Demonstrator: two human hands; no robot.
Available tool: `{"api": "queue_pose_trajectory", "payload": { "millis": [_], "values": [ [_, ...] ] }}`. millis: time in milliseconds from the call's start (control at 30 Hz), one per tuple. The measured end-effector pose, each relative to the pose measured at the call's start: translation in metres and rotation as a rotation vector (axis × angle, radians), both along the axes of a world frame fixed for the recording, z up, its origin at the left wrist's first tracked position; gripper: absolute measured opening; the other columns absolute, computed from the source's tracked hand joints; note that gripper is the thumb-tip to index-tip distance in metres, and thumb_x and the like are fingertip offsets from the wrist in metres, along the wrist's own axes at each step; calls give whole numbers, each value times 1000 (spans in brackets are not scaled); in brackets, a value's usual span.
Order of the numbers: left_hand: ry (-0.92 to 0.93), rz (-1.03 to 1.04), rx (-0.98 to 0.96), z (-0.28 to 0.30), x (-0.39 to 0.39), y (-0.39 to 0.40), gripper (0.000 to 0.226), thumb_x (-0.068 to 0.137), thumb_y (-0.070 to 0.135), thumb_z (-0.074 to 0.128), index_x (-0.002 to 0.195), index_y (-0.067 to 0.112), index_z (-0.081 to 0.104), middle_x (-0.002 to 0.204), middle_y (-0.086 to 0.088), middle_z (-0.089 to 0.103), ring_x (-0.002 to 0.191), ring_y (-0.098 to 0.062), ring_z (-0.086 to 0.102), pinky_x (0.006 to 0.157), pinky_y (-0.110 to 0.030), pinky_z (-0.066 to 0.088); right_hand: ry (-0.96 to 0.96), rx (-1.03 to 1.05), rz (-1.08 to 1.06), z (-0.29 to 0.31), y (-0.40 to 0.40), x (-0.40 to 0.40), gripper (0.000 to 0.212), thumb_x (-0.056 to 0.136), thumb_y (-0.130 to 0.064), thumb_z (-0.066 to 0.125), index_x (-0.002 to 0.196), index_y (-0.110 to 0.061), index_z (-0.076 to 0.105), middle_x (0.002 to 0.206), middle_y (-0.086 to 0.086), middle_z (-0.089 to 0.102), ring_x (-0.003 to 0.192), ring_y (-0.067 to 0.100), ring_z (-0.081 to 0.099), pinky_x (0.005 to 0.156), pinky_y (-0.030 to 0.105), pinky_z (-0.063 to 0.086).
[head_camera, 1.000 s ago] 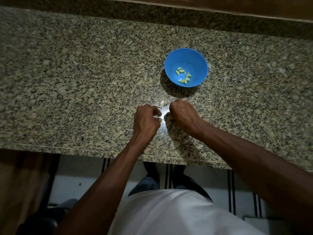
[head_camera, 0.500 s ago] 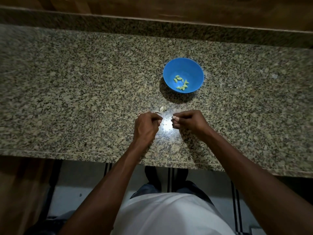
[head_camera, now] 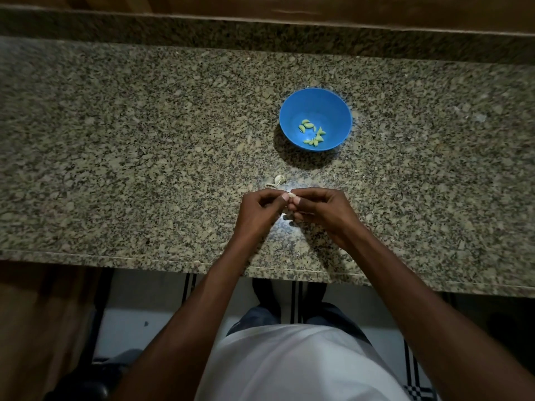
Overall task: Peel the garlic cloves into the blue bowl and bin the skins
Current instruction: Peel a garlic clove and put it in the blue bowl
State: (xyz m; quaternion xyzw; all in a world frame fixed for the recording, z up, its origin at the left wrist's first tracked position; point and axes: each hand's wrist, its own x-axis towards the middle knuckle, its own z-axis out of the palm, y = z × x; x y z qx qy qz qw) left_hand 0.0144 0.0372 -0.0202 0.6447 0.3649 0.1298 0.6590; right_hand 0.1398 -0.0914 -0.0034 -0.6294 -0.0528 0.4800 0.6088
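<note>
1. The garlic clove (head_camera: 291,195) is tiny and pale, pinched between my left hand (head_camera: 260,212) and right hand (head_camera: 320,211), just above the counter (head_camera: 144,140)
2. It could slip from my fingertips and roll off the edge
3. A loose skin (head_camera: 278,180) lies just past my hands; it could get swept to the floor
4. The blue bowl (head_camera: 337,111) sits farther back with peeled cloves (head_camera: 312,133) inside
</note>
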Motion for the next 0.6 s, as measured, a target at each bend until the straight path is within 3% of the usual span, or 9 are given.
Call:
{"api": "queue_pose_trajectory", "payload": {
  "millis": [233,367,467,600],
  "values": [
    [54,128,-106,-3,2,-5,16,93,20,78,105,9,80,96,-2,80,91,-13,76,72,-19,57,-117,-37,27,0,2,1,20,88,-2,81,108,-1,79,95,19,80,86,27,78,83,41,65],
    [100,185,-317,-4,4,-10,13,92,27,79,100,18,83,86,0,75,68,-12,59,63,-24,48,-215,-54,16,-6,3,0,27,87,-7,83,114,-5,80,97,14,81,92,39,78,83,47,66],
    [126,221,-369,-6,5,-11,12,88,26,83,96,18,84,80,-3,73,63,-13,50,60,-27,44,-306,-62,57,-8,2,-1,24,88,-8,83,112,-6,81,97,7,82,91,31,79,82,41,66],
    [140,282,-367,-1,7,-13,17,86,26,85,98,15,83,83,-2,77,59,-5,58,60,-23,46,-341,-49,37,-5,5,-3,21,87,-11,85,108,-9,83,96,3,82,89,19,80,76,28,63]
  ]
}}
